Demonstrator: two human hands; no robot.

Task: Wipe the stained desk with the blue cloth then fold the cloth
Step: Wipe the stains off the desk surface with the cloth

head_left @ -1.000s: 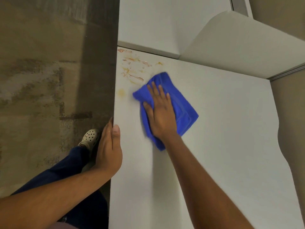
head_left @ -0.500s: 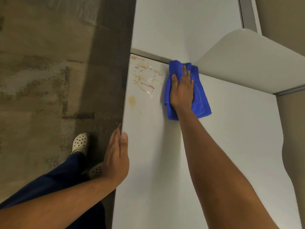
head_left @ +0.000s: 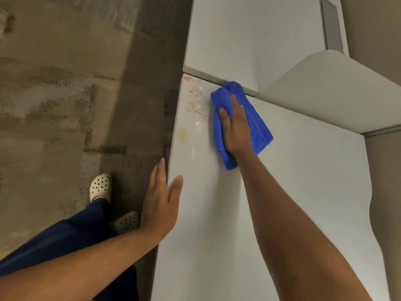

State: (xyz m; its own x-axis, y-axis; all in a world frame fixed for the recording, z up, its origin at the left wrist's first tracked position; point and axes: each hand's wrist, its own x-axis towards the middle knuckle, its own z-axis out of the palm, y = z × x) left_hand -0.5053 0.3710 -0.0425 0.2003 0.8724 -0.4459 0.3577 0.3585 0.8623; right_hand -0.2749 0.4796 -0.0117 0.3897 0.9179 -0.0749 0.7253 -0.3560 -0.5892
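Note:
A crumpled blue cloth [head_left: 256,124] lies on the white desk [head_left: 303,192] near its far left corner. My right hand [head_left: 235,127] presses flat on the cloth, fingers pointing to the back. Orange and yellow stains [head_left: 194,103] smear the desk just left of the cloth, with a pale yellow spot [head_left: 182,134] closer to me. My left hand [head_left: 161,198] grips the desk's left edge, thumb on top and fingers over the side.
A white partition panel [head_left: 249,33] stands behind the desk, and a curved white shelf [head_left: 336,92] overhangs the back right. Left of the desk is mottled carpet [head_left: 65,94]; my legs in dark blue trousers and white clogs [head_left: 100,186] stand there.
My right hand swept the cloth from the desk's middle up to the back corner, then drew it slightly back toward me. The stains look fainter and more smeared. My left hand stayed on the edge.

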